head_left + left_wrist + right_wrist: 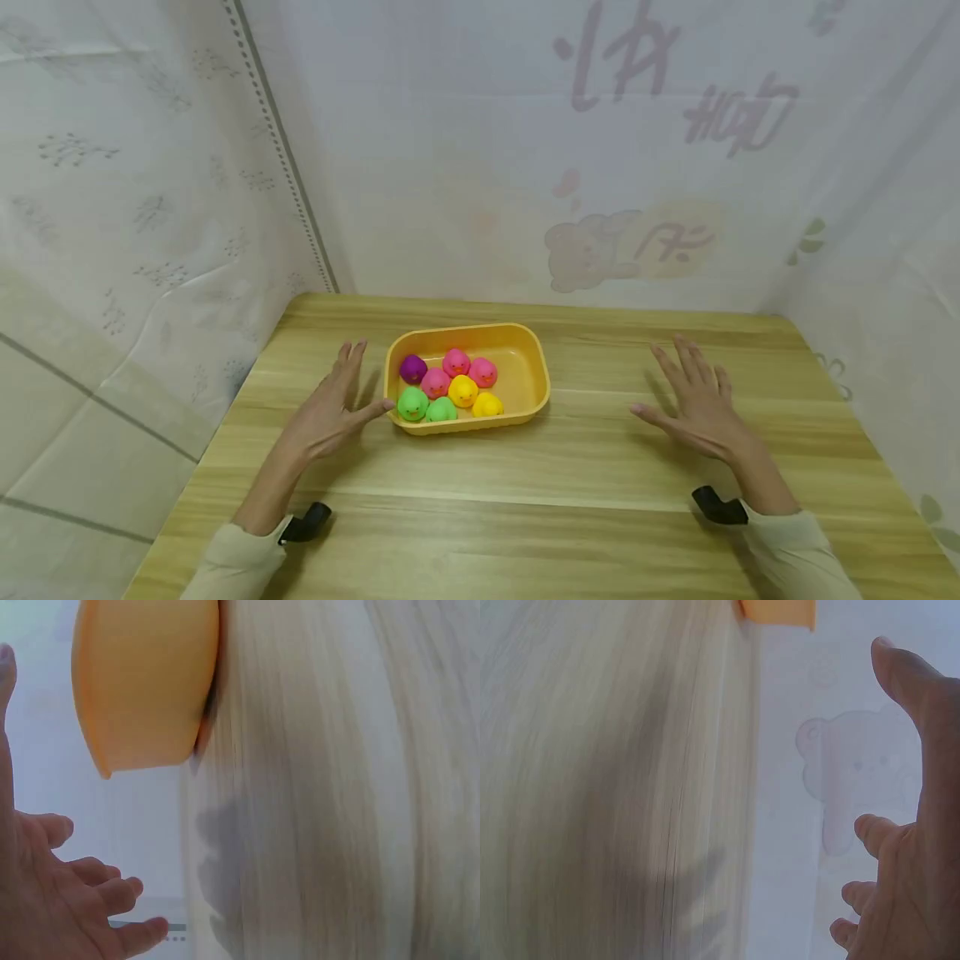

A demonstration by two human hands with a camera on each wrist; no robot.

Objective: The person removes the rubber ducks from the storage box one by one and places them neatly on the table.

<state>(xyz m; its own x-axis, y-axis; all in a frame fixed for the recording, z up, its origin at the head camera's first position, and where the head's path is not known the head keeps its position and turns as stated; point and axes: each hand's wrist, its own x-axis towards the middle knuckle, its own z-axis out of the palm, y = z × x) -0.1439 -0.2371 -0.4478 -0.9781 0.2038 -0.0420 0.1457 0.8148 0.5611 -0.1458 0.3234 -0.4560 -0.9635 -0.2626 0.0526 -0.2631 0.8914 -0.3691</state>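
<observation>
A yellow-orange plastic basin (528,400) stands on the wooden table, left of the middle in the head view. Inside it sit several small toy ducks: a purple duck (413,369), pink ducks (456,362), yellow ducks (463,391) and green ducks (412,404), mostly toward its left side. My left hand (326,417) hovers by the basin's left end, fingers spread, thumb tip overlapping the rim in the head view. Well to the right of the basin, my right hand (701,408) is held over the table with fingers spread and nothing in it.
The wooden table (510,517) reaches back to a pale printed curtain (450,167). Similar cloth hangs at the left and right sides. A black wrist mount (307,523) sits at the left cuff, another black mount (718,505) at the right one.
</observation>
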